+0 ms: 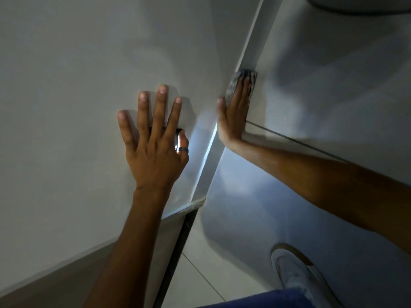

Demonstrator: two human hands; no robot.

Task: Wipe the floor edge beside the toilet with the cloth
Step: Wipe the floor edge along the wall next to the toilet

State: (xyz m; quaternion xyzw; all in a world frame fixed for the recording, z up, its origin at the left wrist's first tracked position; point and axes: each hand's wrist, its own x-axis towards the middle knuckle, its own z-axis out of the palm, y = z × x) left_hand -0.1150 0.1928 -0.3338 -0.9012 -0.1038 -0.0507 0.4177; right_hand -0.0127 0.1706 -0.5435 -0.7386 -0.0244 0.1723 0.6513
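A grey patterned cloth (236, 77) lies on the pale skirting strip (253, 45) where the wall meets the floor. My right hand (235, 110) is pressed flat on the cloth, fingers together and pointing up along the strip, so most of the cloth is hidden under them. My left hand (153, 147) is spread flat on the white wall (77, 85), and its thumb pins a small dark lit device (179, 132) under the palm. The light falls on the floor edge below. The toilet's underside (360, 5) shows at the top right.
Grey floor tiles (333, 85) with a dark grout line (300, 141) run to the right of the strip. A dark vertical gap (178, 252) sits at a wall corner below. My white shoe (298, 274) and blue trouser leg (266, 300) are at the bottom.
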